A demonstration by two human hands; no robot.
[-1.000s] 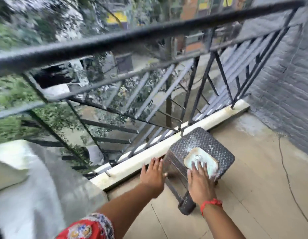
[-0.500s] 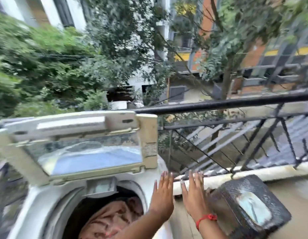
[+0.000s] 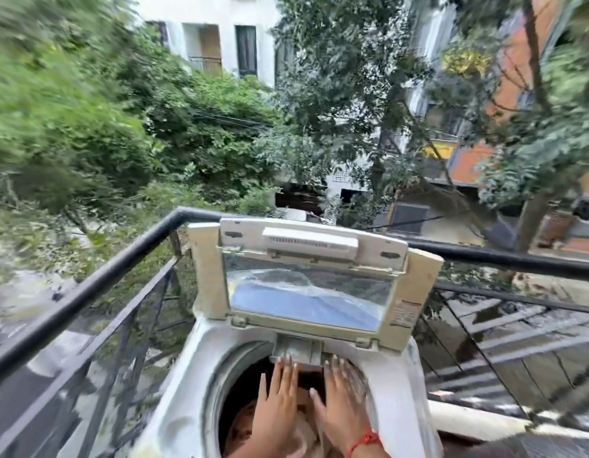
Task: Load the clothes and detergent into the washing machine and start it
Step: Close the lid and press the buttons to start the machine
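A white top-loading washing machine [image 3: 187,391] stands on a balcony with its lid [image 3: 309,279] raised upright. Brownish-pink clothes [image 3: 243,428] lie inside the drum. My left hand [image 3: 278,401] hovers flat over the drum opening, fingers spread, holding nothing. My right hand [image 3: 341,401], with a red thread at the wrist, is beside it over the drum's right side, also flat and empty. The fingertips of both hands reach toward the small grey detergent drawer [image 3: 298,352] under the lid. No detergent container is in view.
A black metal railing [image 3: 98,276] wraps the balcony on the left and behind the machine, continuing on the right [image 3: 517,259]. A white ledge [image 3: 478,421] runs under the right railing. Trees and buildings lie beyond.
My view swung left from the dark stool on the floor to the washing machine. Both hands left the stool and moved over the open drum.
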